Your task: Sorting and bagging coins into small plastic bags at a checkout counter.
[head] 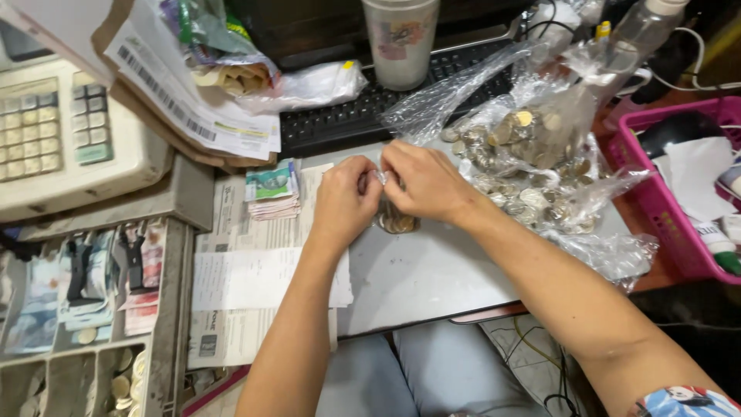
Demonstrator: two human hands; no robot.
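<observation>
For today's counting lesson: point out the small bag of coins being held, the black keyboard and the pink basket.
small bag of coins [396,221], head view, coin-filled bottom.
black keyboard [340,120], head view, key rows.
pink basket [664,205], head view, left wall.

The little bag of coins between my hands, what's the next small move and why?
Probably finish twisting or knotting its neck before letting go. Both the left hand and right hand pinch the clear plastic top of the small coin bag, which rests on the grey tabletop with its coins bunched at the bottom. Whether a knot is already formed is hidden by the fingers.
</observation>
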